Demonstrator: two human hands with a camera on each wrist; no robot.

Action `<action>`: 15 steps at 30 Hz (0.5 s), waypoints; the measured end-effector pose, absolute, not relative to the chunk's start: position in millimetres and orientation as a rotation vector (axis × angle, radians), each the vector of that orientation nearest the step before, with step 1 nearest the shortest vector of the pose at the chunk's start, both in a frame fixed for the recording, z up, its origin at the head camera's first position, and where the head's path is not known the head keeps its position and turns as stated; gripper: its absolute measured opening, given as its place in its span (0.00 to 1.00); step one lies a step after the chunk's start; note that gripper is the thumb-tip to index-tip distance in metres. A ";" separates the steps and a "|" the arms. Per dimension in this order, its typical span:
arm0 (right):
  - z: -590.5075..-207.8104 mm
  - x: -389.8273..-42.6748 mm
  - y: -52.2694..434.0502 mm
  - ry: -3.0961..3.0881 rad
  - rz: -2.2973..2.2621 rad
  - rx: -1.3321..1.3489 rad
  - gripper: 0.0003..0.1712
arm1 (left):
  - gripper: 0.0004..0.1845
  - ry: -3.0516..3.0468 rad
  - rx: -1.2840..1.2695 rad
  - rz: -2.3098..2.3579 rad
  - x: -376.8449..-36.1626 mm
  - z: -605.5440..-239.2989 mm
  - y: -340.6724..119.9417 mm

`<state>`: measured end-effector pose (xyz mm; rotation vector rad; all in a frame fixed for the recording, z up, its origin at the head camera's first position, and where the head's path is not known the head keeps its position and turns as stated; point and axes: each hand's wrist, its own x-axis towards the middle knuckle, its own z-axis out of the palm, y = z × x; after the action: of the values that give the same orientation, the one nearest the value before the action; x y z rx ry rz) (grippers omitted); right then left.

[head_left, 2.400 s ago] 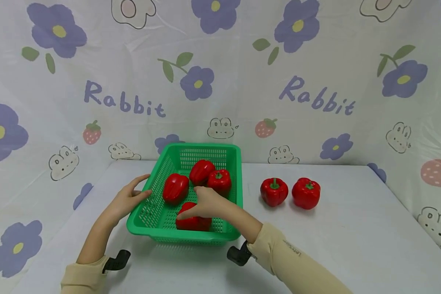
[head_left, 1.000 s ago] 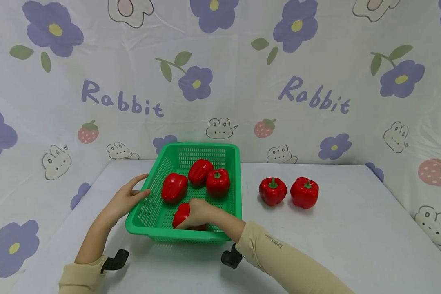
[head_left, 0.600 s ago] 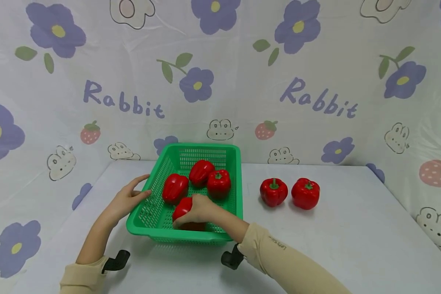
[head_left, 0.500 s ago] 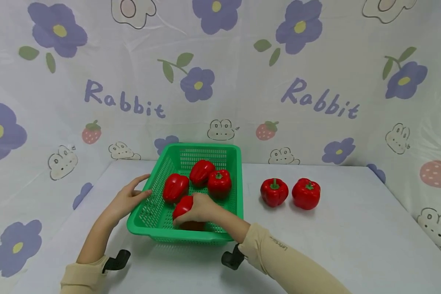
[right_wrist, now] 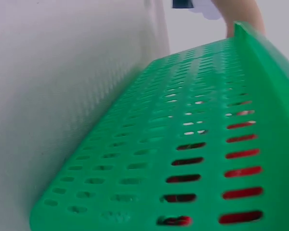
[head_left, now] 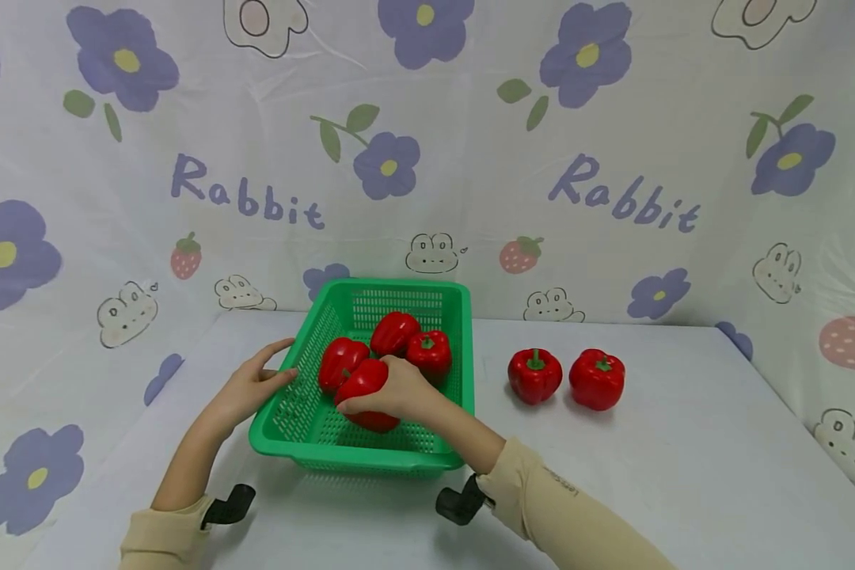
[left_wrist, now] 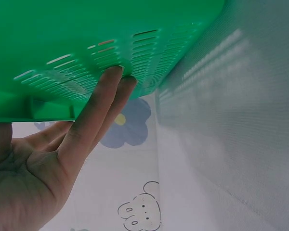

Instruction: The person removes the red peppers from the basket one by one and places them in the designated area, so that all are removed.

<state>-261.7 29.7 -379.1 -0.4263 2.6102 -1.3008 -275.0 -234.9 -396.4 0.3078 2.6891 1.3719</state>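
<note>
In the head view my right hand (head_left: 399, 388) grips a red bell pepper (head_left: 366, 378) inside the green plastic basket (head_left: 427, 459). The pepper's short green stem points to the upper left, and it overlaps the left-hand bell pepper (head_left: 336, 360). Two more, an elongated bell pepper (head_left: 395, 332) and an upright bell pepper (head_left: 430, 352), lie toward the back. My left hand (head_left: 245, 388) holds the basket's left side, thumb at the rim. The left wrist view has two of its fingers (left_wrist: 98, 103) against the slotted outer wall. In the right wrist view the basket wall (right_wrist: 149, 139) hides my right hand.
Two red bell peppers, one with its stem up (head_left: 534, 376) and another beside it (head_left: 597, 380), stand on the white table (head_left: 684, 443) right of the basket. A patterned curtain (head_left: 427, 158) hangs behind the table.
My right hand closed round the front bell pepper, then raised it and moved it toward the back, beside the left one. My left hand has stayed at the basket's side.
</note>
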 end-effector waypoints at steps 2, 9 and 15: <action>-375.4 -260.2 32.8 2.613 -1.325 -0.409 0.47 | 0.36 2.683 0.311 1.381 -275.5 -396.9 -235.3; -360.0 -254.4 47.9 2.601 -1.436 -0.304 0.52 | 0.36 2.687 0.321 1.378 -276.7 -398.6 -237.0; -350.2 -252.3 66.2 2.529 -1.627 -0.280 0.46 | 0.35 2.686 0.331 1.377 -276.1 -399.1 -237.4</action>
<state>-252.3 66.2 -350.2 -0.2802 2.5290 -1.6275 -276.1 -237.4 -399.1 0.3307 2.6863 1.3769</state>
